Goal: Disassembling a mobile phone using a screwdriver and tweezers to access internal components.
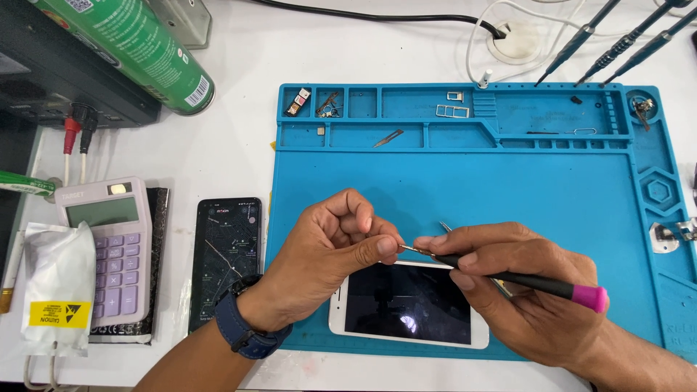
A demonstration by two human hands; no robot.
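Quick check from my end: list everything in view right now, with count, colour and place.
work mat: 1, blue, centre and right of the white table
white phone: 1, dark screen up, near edge of mat, below both hands
black phone: 1, screen lit, left of mat
calculator: 1, pale pink with lilac keys, far left
foil pouch: 1, silver with yellow label, overlapping the calculator
spray can: 1, green, lying top left
precision drivers: 3, dark, standing top right
small parts: several, metal, in the mat's top trays
screwdriver: 1, black with pink cap, in right hand
left hand: fingers pinched at the driver's tip, dark blue watch on wrist
right hand: holds the screwdriver
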